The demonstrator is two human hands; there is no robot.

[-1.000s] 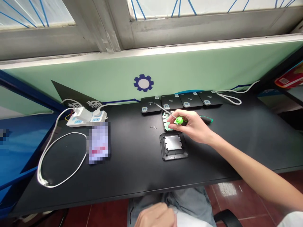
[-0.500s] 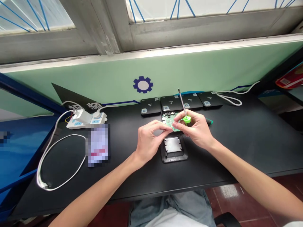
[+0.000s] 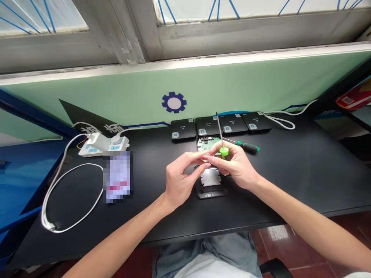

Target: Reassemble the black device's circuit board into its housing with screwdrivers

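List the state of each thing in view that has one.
green screwdriver: held in right hand, tip up
other screwdriver: lying down
circuit board: exposed, partly hidden
black cover: inside facing up
black boxes: closed, four in a row
power strip: plugs inserted
white cable: loosely looped

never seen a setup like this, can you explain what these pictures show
No machine here: a person works bare-handed, and every picture comes from one camera worn on their head, looking forward and down. The right hand holds a screwdriver, its shaft pointing up. The left hand has its fingertips close to the right's; whether they pinch something tiny is unclear. On the black table lie a circuit board, a black cover, four black boxes, a second screwdriver and a power strip.
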